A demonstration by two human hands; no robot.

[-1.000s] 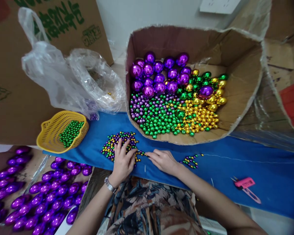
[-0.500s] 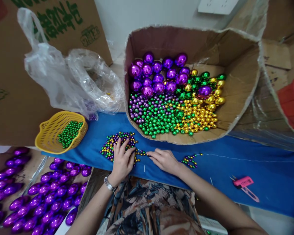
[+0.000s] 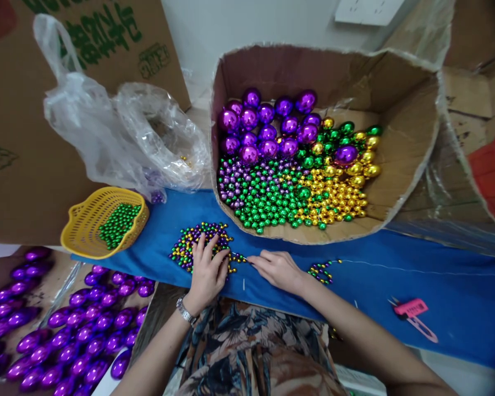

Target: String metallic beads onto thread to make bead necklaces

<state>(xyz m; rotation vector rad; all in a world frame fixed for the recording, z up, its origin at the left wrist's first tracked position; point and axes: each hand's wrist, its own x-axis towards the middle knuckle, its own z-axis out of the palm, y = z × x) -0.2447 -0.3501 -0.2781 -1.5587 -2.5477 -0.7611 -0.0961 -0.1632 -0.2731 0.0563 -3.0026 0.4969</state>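
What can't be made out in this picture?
All in the head view:
1. Pile of small, shiny purple, green and gold beads: the part under the left hand is hidden by it.
2. Anything within the pinched right hand: too small to identify, mostly covered by that hand.
3. Red, rounded container: cut off by the right edge.

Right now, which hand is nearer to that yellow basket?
Left. The left hand is at the pile of small beads, to the right of the yellow basket; the right hand is farther right, beyond that pile.
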